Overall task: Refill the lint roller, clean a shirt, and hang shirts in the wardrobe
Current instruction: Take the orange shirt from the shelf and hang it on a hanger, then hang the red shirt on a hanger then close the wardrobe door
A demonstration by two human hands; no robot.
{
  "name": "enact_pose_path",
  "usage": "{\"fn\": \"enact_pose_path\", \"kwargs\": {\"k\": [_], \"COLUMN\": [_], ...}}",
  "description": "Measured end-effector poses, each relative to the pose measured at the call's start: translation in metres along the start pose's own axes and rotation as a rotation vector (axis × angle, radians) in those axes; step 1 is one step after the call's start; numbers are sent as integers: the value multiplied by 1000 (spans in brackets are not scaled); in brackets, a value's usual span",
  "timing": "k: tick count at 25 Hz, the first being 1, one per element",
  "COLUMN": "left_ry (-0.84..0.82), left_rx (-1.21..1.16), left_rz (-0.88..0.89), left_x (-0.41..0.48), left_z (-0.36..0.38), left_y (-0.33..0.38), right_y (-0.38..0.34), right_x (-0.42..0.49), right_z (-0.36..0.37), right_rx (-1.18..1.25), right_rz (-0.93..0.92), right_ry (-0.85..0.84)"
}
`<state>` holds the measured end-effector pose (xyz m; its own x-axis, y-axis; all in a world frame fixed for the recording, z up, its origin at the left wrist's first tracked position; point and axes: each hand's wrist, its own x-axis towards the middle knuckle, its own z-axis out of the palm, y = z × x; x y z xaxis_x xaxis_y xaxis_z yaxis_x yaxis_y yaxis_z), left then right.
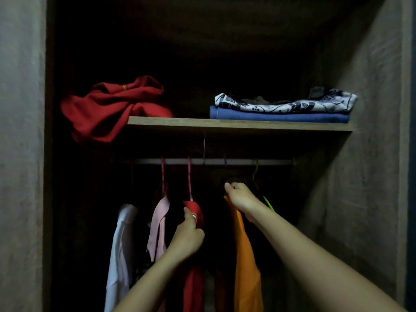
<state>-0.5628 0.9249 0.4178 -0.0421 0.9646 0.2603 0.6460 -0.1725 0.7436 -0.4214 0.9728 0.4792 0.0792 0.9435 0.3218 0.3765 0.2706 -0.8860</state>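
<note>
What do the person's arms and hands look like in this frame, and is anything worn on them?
Both forearms are bare to the bottom edge of the picture: no sleeves, watch or gloves show. The left hand has a pale band, possibly a ring or tape, around one finger near its tip. The right hand shows nothing worn. The dim wardrobe light hides finer detail.
</note>
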Motion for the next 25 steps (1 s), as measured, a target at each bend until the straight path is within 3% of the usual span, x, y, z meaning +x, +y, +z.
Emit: {"fn": "enact_pose_path", "kwargs": {"k": [7, 9, 10, 12, 16, 19, 21, 22, 25], "left_ry": [-32, -67, -74, 46, 539, 887, 1044, 1059, 699], "left_rx": [-12, 40, 132, 342, 285, 325, 449, 556, 714], "left_rz": [-26, -41, -7, 164, 730, 1024, 959, 839, 326], "left_x": [-6, -9, -12, -24, -54, -49, -27, -10, 33], "left_z": [-20, -24, -28, -43, -109, -166, -202, -219, -248], "left_y": [-6, -5, -4, 4, 51, 103, 129, 134, 123], "right_y": [4, -1, -6, -17, -50, -90, -114, -121, -122], "right_x": [24, 17, 11, -9, -51, -50, -36, -28, -9], "right_z": [13, 17, 18, 13, -9, -22, -31, -36, -43], "right_rx": [-21, -170, -360, -714, -822, -867, -989, -1071, -1210], "right_rz": [100, 97, 63, -203, -972, -1187, -1199, -1175, -1054], "right_ry": [-2, -6, 20, 209, 599, 685, 668, 635, 535]}}
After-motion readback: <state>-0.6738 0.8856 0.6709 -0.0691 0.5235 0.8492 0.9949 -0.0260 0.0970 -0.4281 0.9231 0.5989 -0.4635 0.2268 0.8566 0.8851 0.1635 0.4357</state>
